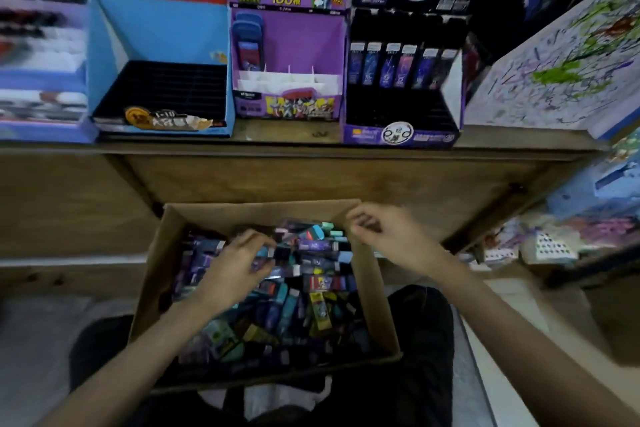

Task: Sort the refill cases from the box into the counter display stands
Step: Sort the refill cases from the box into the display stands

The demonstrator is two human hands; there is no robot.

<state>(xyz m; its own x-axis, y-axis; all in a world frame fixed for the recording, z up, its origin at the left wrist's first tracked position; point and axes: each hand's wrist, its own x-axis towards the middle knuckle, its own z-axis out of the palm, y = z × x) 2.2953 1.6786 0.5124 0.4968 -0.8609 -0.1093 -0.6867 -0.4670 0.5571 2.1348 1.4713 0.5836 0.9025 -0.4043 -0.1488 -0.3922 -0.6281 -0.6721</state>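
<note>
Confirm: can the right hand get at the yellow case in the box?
Probably yes. The yellow case lies atop the pile in the open box, nothing covering it. The right hand sits by the far right corner; the left hand is further left, out of the path.

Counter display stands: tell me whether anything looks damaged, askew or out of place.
On the blue stand, the front label looks torn and crumpled at its right end. The purple stand holds cases only in its back left corner; the black stand has one row at the back. None looks tipped.
</note>
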